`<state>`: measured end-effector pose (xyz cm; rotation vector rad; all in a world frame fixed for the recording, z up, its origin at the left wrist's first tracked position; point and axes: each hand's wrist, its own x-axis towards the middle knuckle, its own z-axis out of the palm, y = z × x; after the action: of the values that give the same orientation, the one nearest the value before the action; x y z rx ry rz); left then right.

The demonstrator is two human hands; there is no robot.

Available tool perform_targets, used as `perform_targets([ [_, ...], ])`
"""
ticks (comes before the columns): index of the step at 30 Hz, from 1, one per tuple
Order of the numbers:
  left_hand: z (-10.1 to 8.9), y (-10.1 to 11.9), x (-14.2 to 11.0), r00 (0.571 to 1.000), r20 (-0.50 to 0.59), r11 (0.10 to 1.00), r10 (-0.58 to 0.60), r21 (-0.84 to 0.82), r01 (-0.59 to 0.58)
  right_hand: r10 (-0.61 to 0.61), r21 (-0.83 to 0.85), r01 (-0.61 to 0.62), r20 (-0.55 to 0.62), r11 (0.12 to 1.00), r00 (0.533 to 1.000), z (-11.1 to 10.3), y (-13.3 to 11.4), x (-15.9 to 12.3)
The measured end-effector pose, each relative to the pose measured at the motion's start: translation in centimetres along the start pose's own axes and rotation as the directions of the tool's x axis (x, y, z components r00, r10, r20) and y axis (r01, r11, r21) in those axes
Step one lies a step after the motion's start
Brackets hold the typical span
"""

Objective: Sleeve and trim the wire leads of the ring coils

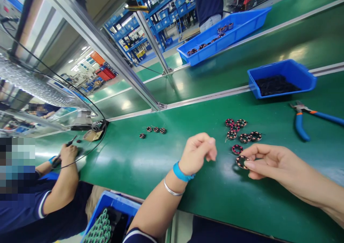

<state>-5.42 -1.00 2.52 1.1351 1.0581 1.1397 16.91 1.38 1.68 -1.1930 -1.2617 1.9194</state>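
My right hand (271,162) pinches a small ring-shaped motor stator (242,162) with copper windings between thumb and fingers, just above the green bench. Close beside it lies another stator (237,149) with pink-red parts. A loose group of several stators (244,138) sits behind, some with thin wire ends sticking out. To the left, my left hand (199,150) is closed above the bench, fingers curled inward; whatever it may hold is hidden. It wears a blue wristband (182,172) and a silver bangle (172,188).
Blue-handled cutting pliers (302,119) lie right, near a blue bin (309,80) of dark pieces. A long blue tray (201,58) with stators stands beyond the rail. More stators (156,129) lie left. A co-worker's hands (68,153) hold a tool; a metal post (120,71) rises behind.
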Motion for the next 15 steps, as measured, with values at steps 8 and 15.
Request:
perform_targets([
  [8, 3.2, -2.3, -1.0, 0.997, -0.027, 0.997, -0.076, 0.011, 0.076, 0.136, 0.236, -0.103, -0.126, 0.966, 0.983, 0.8, -0.9, 0.1],
  [15, 5.1, -3.7, -1.1, 0.994, -0.076, 0.994, -0.084, -0.077, 0.078, -0.055, -0.013, 0.054, -0.076, 0.998, 0.996, 0.4, 0.7, 0.5],
])
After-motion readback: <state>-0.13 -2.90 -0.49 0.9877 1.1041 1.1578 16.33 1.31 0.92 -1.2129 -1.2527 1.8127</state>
